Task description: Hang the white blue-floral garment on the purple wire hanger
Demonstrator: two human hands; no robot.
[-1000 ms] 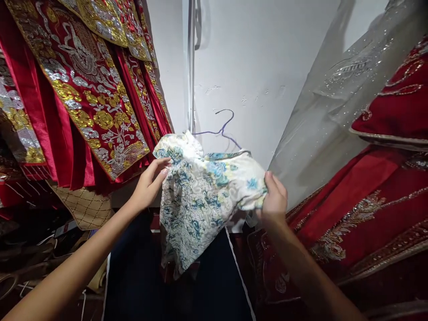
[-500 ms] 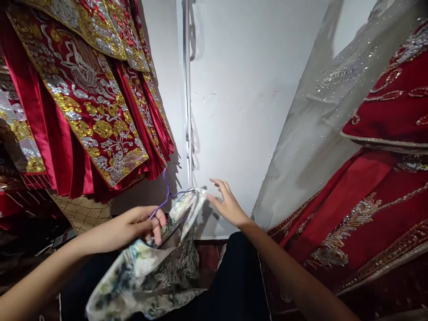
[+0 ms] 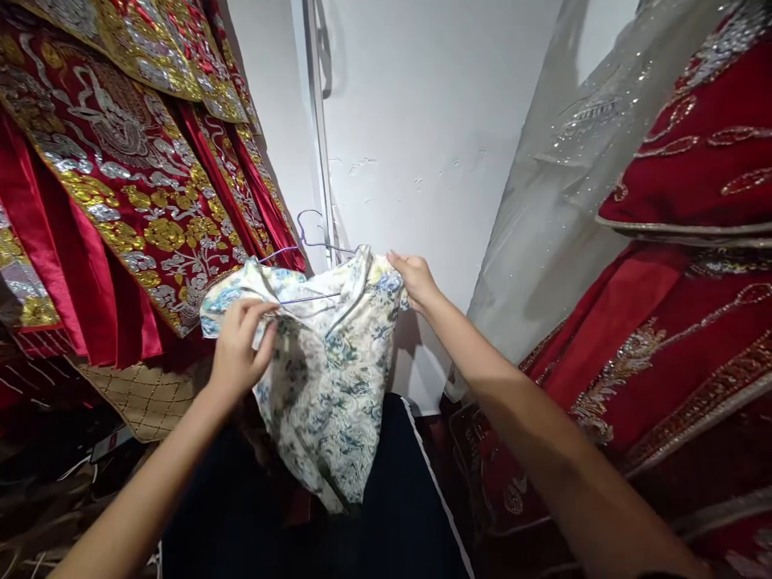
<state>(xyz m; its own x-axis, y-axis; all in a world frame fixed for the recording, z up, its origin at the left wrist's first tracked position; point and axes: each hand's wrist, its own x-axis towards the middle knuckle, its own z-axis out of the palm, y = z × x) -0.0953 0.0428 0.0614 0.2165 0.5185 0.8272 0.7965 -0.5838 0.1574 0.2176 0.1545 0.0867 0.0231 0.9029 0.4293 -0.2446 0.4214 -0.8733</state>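
Observation:
A white blouse with a blue, green and yellow floral print [image 3: 338, 378] hangs on a thin purple hanger [image 3: 307, 241]. The hanger's bar shows through the open neckline, and its hook points up in front of the wall. At the blouse's left side, my left hand [image 3: 238, 346] has its fingers and thumb curled at the neckline edge, pinching the fabric. My right hand [image 3: 416, 281] grips the opposite shoulder, thumb on top and fingers partly hidden behind the cloth. The body of the blouse drapes down toward my lap.
Red costumes with gold and silver embroidery [image 3: 162, 233] hang close on the left. On the right are a sheer white sparkling gown [image 3: 536, 201] and a beaded red dress [image 3: 639, 322]. A metal rail [image 3: 317, 104] runs down the white wall [image 3: 416, 104].
The blouse has risen from a crumpled bunch and is now spread across the hanger. My left hand has left the hanger for the neckline; my right hand, open before, now grips the shoulder.

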